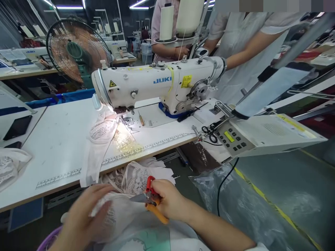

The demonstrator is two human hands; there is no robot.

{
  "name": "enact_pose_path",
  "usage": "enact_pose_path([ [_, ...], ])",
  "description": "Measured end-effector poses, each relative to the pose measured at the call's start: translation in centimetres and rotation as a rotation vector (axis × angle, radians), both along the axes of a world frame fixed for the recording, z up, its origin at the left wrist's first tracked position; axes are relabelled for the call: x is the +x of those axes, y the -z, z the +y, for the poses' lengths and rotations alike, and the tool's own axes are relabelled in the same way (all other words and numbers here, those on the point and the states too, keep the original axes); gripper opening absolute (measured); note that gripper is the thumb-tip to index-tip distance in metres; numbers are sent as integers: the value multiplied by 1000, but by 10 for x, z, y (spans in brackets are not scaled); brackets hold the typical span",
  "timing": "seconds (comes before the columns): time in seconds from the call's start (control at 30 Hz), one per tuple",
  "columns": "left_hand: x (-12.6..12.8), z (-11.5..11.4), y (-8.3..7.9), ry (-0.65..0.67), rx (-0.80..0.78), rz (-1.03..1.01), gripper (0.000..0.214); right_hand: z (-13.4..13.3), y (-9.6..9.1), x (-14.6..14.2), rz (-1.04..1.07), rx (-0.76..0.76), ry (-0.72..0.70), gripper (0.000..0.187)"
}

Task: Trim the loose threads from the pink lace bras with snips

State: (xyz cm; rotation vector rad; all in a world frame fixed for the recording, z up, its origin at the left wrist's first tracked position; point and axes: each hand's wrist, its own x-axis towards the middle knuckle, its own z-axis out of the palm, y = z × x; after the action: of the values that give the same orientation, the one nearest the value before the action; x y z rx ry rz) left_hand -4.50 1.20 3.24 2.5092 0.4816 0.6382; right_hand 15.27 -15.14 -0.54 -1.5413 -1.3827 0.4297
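My right hand [170,200] is closed around small thread snips [151,200] with red and orange handles, blade pointing left. My left hand [83,218] is blurred and lies on white lace fabric [123,212] in my lap, fingers curled over its edge. More white lace fabric [104,136] hangs from the needle area of the white sewing machine [154,85] down over the table's front edge. A lamp lights the fabric beside the needle.
A white sewing table [57,146] carries a printed ruler along its front. A control box [251,136] sits at right with scissors [209,134] beside it. A fan [78,50] stands behind. Two people stand behind the machine. Plastic sheeting [235,198] covers the floor.
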Motion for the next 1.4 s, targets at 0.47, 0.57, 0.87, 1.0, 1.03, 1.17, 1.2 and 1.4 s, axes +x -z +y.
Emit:
enact_pose_path([
  [0.47, 76, -30, 17, 182, -841, 277, 18, -6, 13, 2, 397, -288, 171, 23],
  [0.57, 78, -30, 24, 142, -1036, 249, 22, -2, 14, 0, 403, -299, 167, 25],
  [0.87, 83, -23, 29, 201, -1151, 9, 19, -3, 14, 35, 179, -253, -62, 34],
  [1.0, 82, -20, 30, 225, -1150, -37, 18, -11, 15, 51, -166, -424, -152, 39],
  [1.03, 82, -19, 30, 222, -1117, -46, 17, -13, 16, 52, -197, -467, -163, 40],
  [1.17, 83, -18, 30, 207, -972, -104, 15, -18, 17, 46, -246, -553, -162, 37],
  [1.2, 84, -17, 30, 203, -952, -107, 15, -18, 17, 45, -254, -555, -154, 36],
  [1.4, 84, -15, 29, 158, -926, -81, 18, -15, 18, 43, -249, -561, -99, 38],
])
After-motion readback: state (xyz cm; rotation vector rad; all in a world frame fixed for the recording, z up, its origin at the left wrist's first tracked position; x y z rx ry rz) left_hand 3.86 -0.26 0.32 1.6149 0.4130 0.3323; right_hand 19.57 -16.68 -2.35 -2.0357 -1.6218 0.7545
